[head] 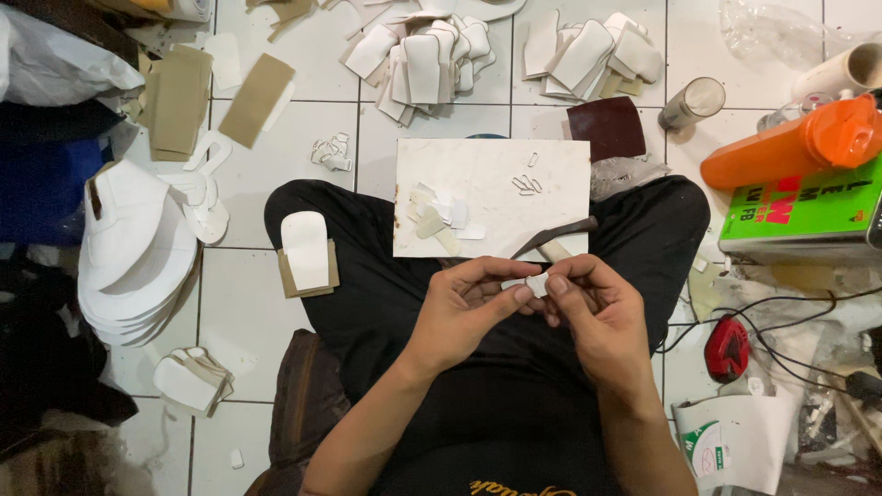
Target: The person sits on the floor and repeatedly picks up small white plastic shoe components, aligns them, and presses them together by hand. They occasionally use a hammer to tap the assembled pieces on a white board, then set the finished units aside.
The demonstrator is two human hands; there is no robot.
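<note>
Both hands, the left hand (464,308) and right hand (593,308), pinch one small white piece (536,284) between closed fingertips above the lap, just below a white board (491,179) scattered with similar scraps (439,216).

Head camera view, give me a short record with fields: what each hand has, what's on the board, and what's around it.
left hand: left hand pinches a small white piece with its fingertips
right hand: right hand grips the same piece from the other side
work board: white board on the lap, bearing a cluster of small white cut pieces and a dark-handled tool
left of board: white tongue-shaped piece on tan backing on the knee
floor beyond: piles of white cut pieces
right side: orange bottle on a green tin
</note>
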